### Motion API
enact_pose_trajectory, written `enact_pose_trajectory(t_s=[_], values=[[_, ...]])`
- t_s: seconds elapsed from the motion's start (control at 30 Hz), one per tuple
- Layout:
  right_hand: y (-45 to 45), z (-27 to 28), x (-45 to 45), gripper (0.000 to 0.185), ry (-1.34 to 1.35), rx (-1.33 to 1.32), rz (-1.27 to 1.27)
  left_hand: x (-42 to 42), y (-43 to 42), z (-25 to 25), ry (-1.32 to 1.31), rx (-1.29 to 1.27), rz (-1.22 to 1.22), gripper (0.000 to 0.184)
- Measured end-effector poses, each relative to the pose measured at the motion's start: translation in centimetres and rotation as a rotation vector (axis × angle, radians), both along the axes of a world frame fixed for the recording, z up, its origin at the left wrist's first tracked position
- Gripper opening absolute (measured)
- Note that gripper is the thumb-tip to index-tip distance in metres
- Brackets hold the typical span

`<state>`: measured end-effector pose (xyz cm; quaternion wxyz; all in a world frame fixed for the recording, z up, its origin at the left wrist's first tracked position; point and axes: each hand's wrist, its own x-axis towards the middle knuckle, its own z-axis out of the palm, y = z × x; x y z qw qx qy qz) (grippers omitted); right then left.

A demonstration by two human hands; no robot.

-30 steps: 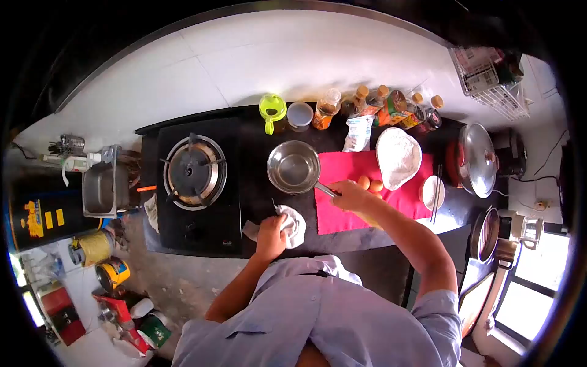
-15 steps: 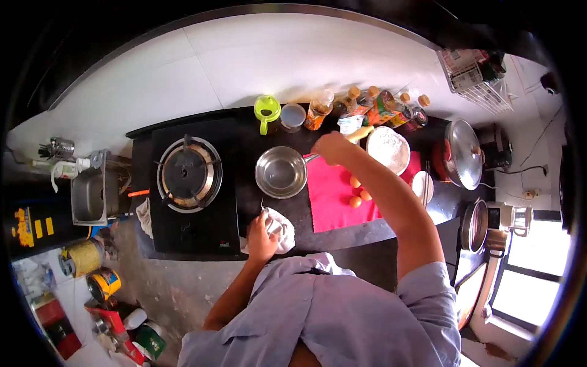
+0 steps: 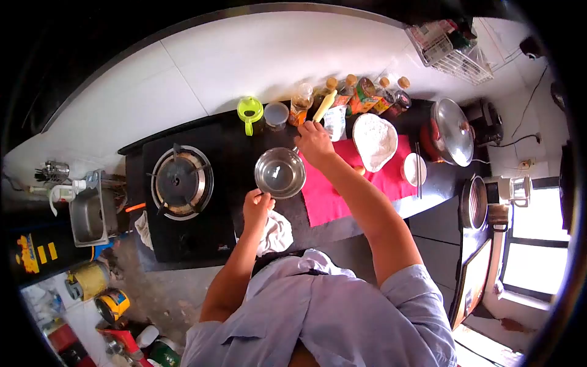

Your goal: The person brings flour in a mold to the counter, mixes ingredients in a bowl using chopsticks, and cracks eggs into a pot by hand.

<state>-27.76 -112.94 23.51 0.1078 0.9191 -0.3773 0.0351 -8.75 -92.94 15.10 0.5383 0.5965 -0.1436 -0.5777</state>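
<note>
1. Currently, the saucepan [image 3: 280, 173] is just left of the red cloth [image 3: 324, 208].
2. By that cloth's far-left corner, the right hand [image 3: 313, 144] grasps the saucepan's handle [image 3: 324, 106].
3. Left of the cloth, the left hand [image 3: 257, 207] curls its fingers; whether they grip anything, I cannot tell.

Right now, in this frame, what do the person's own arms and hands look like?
The left hand and right hand are bare and unadorned, as far as the picture shows. Short, loose, pale grey-blue fabric sleeves, part of a matching shirt, leave the forearms uncovered.
</note>
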Motion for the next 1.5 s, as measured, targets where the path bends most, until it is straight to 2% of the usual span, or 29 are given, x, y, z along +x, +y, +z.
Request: enact_pose_trajectory(t_s=[0.03,0.07,0.17,0.2,0.3,0.37,0.57,0.6,0.87,0.97,1.1,1.13,1.2,1.3,1.37,1.5], values=[[0.4,0.0,-0.2,0.014,-0.053,0.005,-0.023,0.0,-0.2,0.4,0.027,0.014,0.002,0.038],[0.9,0.1,-0.4,0.019,-0.142,0.081,-0.047,0.0,-0.2,0.9,0.063,0.033,0.006,0.027],[4.0,-0.1,-1.2,0.031,-0.467,0.075,-0.130,0.1,0.0,-0.1,0.044,0.045,-0.023,0.025],[5.6,0.4,-1.4,0.043,-0.535,0.171,-0.213,0.2,0.0,-0.4,0.057,0.049,-0.024,0.020],[9.9,-2.0,-3.1,0.039,-0.586,0.144,-0.326,0.1,-0.3,0.7,0.028,0.110,-0.067,0.018],[13.8,-3.5,-4.3,0.042,-0.679,0.288,-0.419,0.1,-0.4,0.5,0.029,0.111,-0.056,0.017],[23.7,-5.6,-7.3,0.040,-0.709,0.537,-0.501,-0.5,0.2,0.9,0.157,0.089,0.122,0.015],[24.6,-5.7,-7.4,0.039,-0.702,0.561,-0.496,0.0,0.2,0.8,0.194,0.094,0.091,0.012],[28.3,-5.1,-6.2,0.035,-0.720,0.684,-0.594,0.8,1.9,1.2,0.228,0.043,0.142,0.006],[29.2,-5.9,-6.1,0.035,-0.762,0.623,-0.550,1.8,2.2,1.0,0.293,-0.005,0.036,0.009],[29.3,-4.3,-5.8,0.034,-0.744,0.666,-0.685,1.8,2.6,0.5,0.304,0.007,0.040,0.008],[29.2,-5.0,-6.4,0.033,-0.728,0.589,-0.676,1.6,2.6,1.2,0.307,0.021,0.064,0.006],[28.1,-6.2,-8.0,0.031,-0.733,0.550,-0.843,1.7,2.8,0.4,0.335,0.025,0.058,0.007],[24.8,-6.2,-11.1,0.034,-0.764,0.424,-0.990,1.4,3.5,2.8,0.370,0.130,0.114,0.006],[22.0,-6.8,-13.5,0.039,-0.785,0.263,-0.926,1.7,5.0,1.7,0.343,0.103,-0.041,0.006],[17.7,-7.1,-16.3,0.051,-0.689,0.242,-0.791,-0.6,7.5,2.9,0.204,0.135,-0.386,0.019]])
